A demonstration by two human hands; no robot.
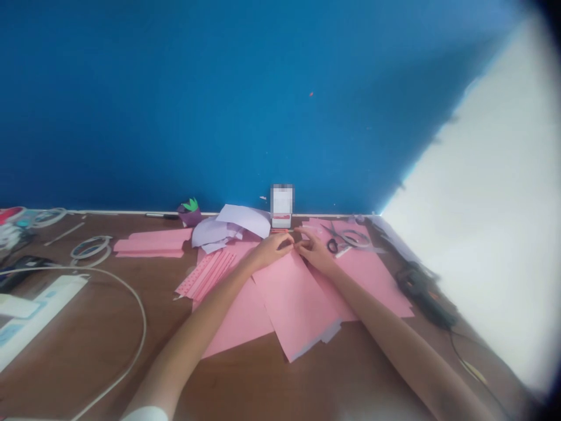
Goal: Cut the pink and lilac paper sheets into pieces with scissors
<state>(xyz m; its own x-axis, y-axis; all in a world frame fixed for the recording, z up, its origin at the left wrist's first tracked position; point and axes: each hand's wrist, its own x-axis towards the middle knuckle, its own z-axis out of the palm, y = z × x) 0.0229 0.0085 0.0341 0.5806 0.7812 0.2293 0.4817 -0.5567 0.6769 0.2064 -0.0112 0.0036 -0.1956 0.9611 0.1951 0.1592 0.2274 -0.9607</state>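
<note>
Our left hand (269, 251) and right hand (315, 252) pinch closed above pink paper (293, 310) (what they grip is too small to tell), with scissors (333, 241) at two o'clock.

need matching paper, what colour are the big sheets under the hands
The paper sheets are plain pink, best seen in the head view.

Whatever's at your fingertips (291, 246) is too small to tell; the upright box (282, 202) above them is blurred
</note>
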